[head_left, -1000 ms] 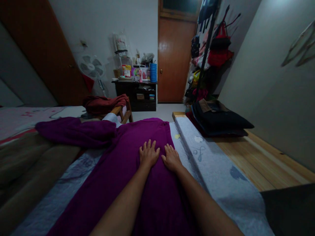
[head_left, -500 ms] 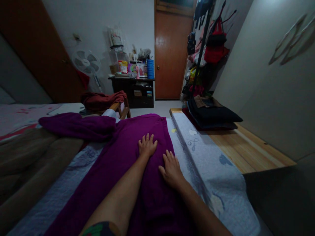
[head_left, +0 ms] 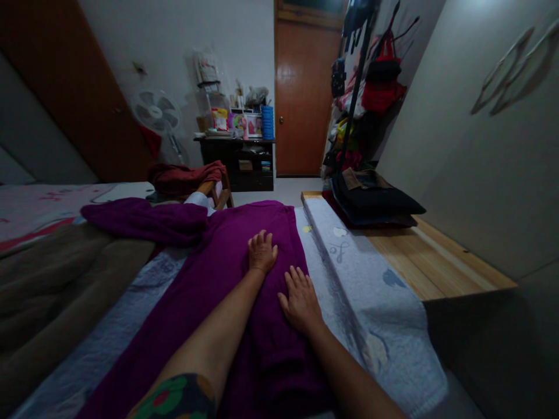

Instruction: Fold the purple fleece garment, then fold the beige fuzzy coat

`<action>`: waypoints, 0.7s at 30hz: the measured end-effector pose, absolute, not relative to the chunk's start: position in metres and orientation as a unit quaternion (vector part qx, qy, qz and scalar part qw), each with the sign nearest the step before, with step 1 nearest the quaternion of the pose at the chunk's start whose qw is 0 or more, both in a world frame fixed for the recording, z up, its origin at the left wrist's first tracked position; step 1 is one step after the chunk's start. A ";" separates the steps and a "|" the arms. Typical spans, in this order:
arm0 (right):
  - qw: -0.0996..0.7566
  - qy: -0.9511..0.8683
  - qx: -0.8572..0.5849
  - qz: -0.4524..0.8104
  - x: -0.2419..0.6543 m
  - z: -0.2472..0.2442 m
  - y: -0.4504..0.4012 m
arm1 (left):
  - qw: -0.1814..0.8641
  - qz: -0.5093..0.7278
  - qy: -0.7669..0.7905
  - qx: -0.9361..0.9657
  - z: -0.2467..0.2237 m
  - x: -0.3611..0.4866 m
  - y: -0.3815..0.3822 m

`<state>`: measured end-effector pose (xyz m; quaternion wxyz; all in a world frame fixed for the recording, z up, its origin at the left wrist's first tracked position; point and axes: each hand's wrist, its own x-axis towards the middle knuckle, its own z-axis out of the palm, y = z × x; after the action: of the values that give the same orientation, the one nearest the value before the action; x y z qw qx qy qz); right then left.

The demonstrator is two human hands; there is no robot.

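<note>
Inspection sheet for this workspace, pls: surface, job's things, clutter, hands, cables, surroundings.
Surface: pale patterned cover, wrinkled in places.
Job's things: purple garment spread on the cover; one part extends left, partly over brown fabric.
Clutter: stacked dark clothes at right, partly on a wooden ledge; reddish-brown cloth beyond the garment.
Hands: left hand and right hand palm-down on the garment, neither gripping.
Cables: nothing seen near the hands.
Surroundings: fan, dark cabinet, closed door, hanging bags.
</note>
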<state>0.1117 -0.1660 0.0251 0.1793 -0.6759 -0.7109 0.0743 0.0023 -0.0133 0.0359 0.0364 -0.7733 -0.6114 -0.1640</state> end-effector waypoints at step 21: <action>0.389 -0.676 -0.625 0.036 0.128 -0.019 -0.150 | -0.117 -0.017 -0.485 -0.867 0.034 -0.017 -0.102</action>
<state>0.1277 -0.1497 -0.0192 0.3895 -0.6248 -0.6758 0.0361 -0.0165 -0.1019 0.0345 -0.1170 -0.8667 -0.4846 -0.0166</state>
